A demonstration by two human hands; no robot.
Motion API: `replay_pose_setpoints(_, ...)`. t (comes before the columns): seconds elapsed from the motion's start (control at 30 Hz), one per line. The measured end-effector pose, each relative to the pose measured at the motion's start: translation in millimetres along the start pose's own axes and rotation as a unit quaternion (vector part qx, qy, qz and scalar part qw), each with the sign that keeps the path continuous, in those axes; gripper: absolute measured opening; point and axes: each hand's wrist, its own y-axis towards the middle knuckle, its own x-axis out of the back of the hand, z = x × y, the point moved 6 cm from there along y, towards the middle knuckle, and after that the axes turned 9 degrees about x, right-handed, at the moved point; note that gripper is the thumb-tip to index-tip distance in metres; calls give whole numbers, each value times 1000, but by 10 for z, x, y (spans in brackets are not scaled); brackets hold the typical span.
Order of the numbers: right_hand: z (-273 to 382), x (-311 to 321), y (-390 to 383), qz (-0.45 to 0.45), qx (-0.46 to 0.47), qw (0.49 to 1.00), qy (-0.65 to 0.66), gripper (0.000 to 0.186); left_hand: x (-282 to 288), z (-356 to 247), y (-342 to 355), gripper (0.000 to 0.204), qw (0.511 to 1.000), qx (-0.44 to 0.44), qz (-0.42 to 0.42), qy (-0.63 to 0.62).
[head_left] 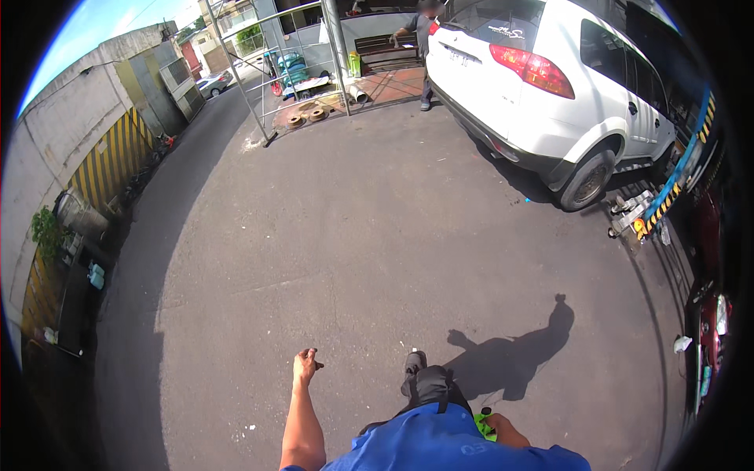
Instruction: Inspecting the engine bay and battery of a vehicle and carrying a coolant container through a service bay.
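Observation:
My left hand (pixel 305 366) swings out over the asphalt, fingers loosely bent and thumb apart. Nothing shows in it, and only the ground lies beneath. Low by my hip, my right hand (pixel 506 431) is closed on a bright green object (pixel 484 425) with a dark round part at its top. My blue shirt covers much of that object, so its kind does not show. One dark shoe (pixel 415 362) of mine reaches forward on the pavement.
A white SUV (pixel 542 86) stands ahead right, beside a blue lift post (pixel 682 177). Another person (pixel 424 47) is near its rear. Metal scaffolding (pixel 340 59) rises ahead, with brake drums (pixel 316 115) nearby. A concrete wall (pixel 86 86) runs along the left.

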Motion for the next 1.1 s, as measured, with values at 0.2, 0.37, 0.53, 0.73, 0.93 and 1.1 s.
replay_pose_setpoints(0.2,4279,1404,813,-66,211,974,-55,49,-685,272,504,45,913,362,160,-96)
replay_pose_setpoints(0.37,7783,2219,1468,-209,439,873,-44,50,-839,-223,1435,40,857,476,105,-165)
replay_pose_setpoints(0.53,9753,2774,2564,-262,364,893,-41,46,-931,-1779,3863,37,939,285,153,-120)
replay_pose_setpoints(0.73,11143,3279,2836,-288,255,917,-103,50,-1137,-4936,7431,41,984,163,72,-30)
replay_pose_setpoints(0.93,12124,4130,4283,-270,178,946,-15,52,-1568,-8998,10010,51,982,-154,18,105)
replay_pose_setpoints(1.1,14361,5223,5466,-291,233,927,-32,58,-1972,-10078,11524,49,982,-63,15,178)
